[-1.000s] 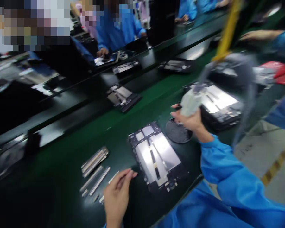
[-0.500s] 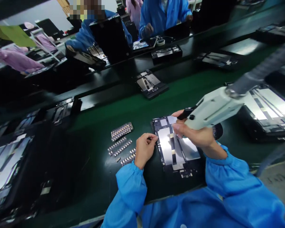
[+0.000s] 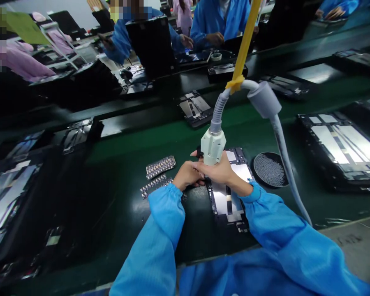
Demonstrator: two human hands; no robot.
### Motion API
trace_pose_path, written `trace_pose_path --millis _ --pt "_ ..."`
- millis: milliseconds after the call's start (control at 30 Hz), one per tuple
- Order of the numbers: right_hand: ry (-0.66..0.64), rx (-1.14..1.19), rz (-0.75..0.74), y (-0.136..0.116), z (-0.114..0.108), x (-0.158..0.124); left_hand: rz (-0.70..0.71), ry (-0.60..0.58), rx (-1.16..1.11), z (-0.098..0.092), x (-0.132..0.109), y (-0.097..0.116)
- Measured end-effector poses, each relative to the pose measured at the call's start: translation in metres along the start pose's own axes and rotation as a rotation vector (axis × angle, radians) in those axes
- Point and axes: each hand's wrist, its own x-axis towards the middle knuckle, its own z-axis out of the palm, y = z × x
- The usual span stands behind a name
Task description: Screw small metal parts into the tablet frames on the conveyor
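Note:
My right hand (image 3: 220,170) is wrapped round a pale electric screwdriver (image 3: 213,146), its cable end pointing up. The driver's tip is hidden behind my hands. Right beside it, my left hand (image 3: 188,176) has its fingers curled together at the left edge of an opened tablet (image 3: 218,197). Whatever those fingers hold, if anything, is hidden. Silver plates and a dark ribbon strip show inside the tablet, which lies partly under my right forearm. Left of my hands lie a stack of small circuit board strips (image 3: 160,166) and some loose strips (image 3: 152,187).
A round dish of screws (image 3: 270,169) sits right of the tablet. From a yellow strap (image 3: 246,41) hangs the driver's grey cable (image 3: 282,144). More opened tablets lie right (image 3: 342,139), left (image 3: 9,197) and farther back (image 3: 195,107). Co-workers in blue sleeves sit across the bench.
My right hand has swung the screwdriver from the tablet's upper right to its left edge, beside my left hand. The driver now stands upright, and the screw dish has come into full view.

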Motion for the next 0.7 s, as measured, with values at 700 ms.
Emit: trace_pose_path --millis 700 --pt "-0.088 -0.154 -0.094 0.009 0.002 -0.009 0.084 0.158 -0.068 -0.051 -0.049 0.001"
